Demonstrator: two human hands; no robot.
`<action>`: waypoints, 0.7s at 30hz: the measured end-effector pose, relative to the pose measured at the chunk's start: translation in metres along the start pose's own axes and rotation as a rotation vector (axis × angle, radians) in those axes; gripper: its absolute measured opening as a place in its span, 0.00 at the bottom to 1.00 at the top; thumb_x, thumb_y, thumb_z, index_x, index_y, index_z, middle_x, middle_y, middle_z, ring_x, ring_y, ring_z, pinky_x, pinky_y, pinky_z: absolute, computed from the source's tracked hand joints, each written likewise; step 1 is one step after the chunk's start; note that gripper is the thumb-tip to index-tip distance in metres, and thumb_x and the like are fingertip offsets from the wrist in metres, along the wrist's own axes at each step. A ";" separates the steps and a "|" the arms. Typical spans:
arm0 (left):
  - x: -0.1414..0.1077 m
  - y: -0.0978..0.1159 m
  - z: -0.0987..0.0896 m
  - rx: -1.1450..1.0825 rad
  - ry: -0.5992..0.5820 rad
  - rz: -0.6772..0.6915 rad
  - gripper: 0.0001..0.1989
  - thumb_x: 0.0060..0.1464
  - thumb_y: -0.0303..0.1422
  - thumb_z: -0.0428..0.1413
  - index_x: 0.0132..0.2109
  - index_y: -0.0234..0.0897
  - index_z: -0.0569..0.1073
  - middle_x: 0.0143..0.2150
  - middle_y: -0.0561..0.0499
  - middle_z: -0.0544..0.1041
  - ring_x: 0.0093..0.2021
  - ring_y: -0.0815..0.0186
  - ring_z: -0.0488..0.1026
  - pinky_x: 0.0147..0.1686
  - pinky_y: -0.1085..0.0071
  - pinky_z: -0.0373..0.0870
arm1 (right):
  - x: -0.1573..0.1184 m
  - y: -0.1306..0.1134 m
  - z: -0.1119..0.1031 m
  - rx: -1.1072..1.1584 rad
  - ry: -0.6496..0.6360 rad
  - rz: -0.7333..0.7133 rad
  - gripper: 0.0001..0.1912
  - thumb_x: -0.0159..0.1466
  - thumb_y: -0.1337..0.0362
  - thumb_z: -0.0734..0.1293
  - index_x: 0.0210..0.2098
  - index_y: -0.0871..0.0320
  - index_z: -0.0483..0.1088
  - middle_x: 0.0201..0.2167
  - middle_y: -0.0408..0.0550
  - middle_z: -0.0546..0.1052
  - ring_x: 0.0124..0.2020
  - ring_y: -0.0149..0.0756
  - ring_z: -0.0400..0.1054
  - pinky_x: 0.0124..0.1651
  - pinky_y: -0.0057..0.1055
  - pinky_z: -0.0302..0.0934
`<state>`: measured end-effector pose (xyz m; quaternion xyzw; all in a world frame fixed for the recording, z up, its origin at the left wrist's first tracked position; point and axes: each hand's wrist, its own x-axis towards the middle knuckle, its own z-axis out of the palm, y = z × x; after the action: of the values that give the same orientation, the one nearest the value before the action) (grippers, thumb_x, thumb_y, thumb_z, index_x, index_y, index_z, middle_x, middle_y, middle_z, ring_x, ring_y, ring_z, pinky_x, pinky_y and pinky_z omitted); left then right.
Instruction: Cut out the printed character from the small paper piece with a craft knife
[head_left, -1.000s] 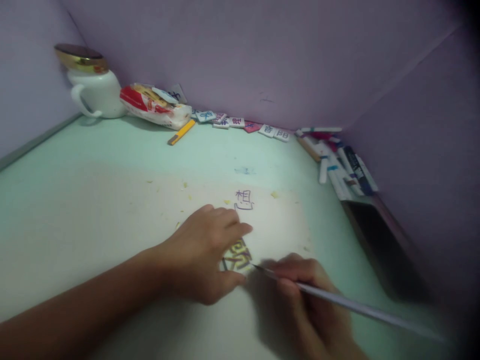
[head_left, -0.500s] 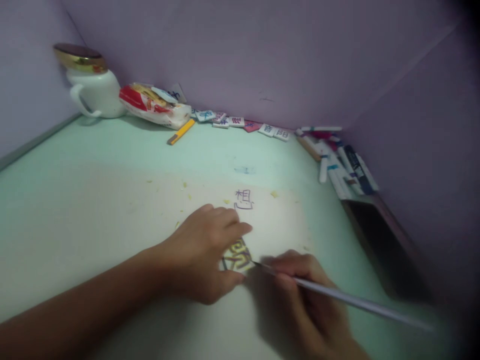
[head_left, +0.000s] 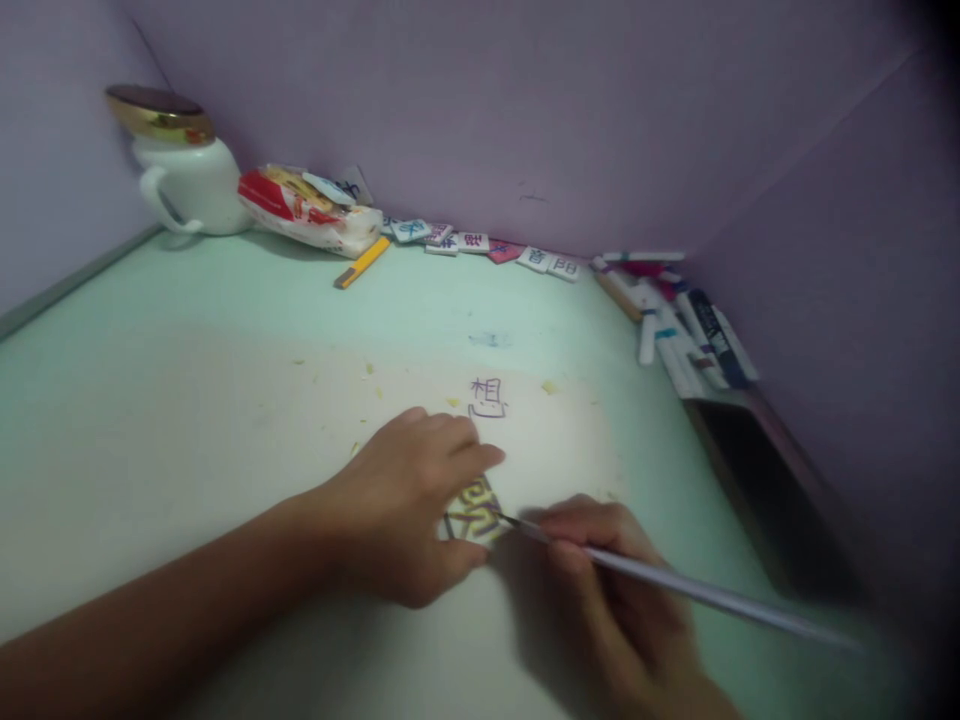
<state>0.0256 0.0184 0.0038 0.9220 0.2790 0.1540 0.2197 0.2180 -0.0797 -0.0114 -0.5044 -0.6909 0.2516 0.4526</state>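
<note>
My left hand (head_left: 420,510) is closed around a small tile (head_left: 474,512), pressing it against the pale work surface with thumb and fingers at its edges. Yellowish lines with dark edges form a character on the tile, partly hidden by the hand. In my right hand (head_left: 615,590) is a slim silver pen-like tool (head_left: 697,590), pinched near its front end. Its fine dark tip touches the right side of the tile; whether it is a blade or a brush I cannot tell. Just beyond the left fingers, a purple character (head_left: 487,398) is written on the surface.
Yellow scraps (head_left: 551,387) lie scattered around. Along the back wall sit a white mug (head_left: 195,185) under a gold lid, a red-and-white packet (head_left: 307,210), a yellow cutter (head_left: 363,263) and several character tiles (head_left: 472,242). Markers (head_left: 675,335) and a dark phone-like slab (head_left: 772,490) line the right.
The tool's tip has shifted slightly left and up on the tile, the right hand moving slightly with it. My left hand and the tile stay in place.
</note>
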 end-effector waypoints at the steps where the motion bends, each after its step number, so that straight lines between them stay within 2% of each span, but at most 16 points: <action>1: 0.000 0.000 0.000 -0.001 -0.004 -0.003 0.27 0.47 0.37 0.59 0.54 0.34 0.69 0.43 0.44 0.71 0.40 0.56 0.68 0.44 0.56 0.64 | 0.000 0.000 0.000 -0.003 0.001 0.007 0.08 0.68 0.72 0.57 0.41 0.53 0.64 0.31 0.44 0.72 0.27 0.30 0.66 0.26 0.25 0.61; 6: 0.000 -0.001 0.000 0.006 0.000 0.006 0.27 0.47 0.37 0.59 0.54 0.34 0.69 0.43 0.44 0.71 0.40 0.55 0.69 0.44 0.55 0.65 | 0.000 -0.001 -0.001 -0.019 0.034 -0.001 0.09 0.68 0.73 0.57 0.41 0.53 0.64 0.31 0.45 0.72 0.28 0.31 0.67 0.26 0.27 0.61; 21: 0.001 0.001 -0.001 -0.004 -0.006 -0.003 0.26 0.46 0.36 0.59 0.54 0.34 0.69 0.43 0.43 0.72 0.41 0.56 0.69 0.44 0.56 0.64 | 0.001 -0.002 -0.003 -0.002 -0.028 -0.010 0.09 0.68 0.72 0.58 0.43 0.52 0.64 0.31 0.45 0.73 0.26 0.31 0.69 0.27 0.28 0.63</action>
<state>0.0265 0.0189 0.0055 0.9216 0.2793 0.1517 0.2225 0.2194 -0.0798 -0.0078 -0.4979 -0.6999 0.2558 0.4436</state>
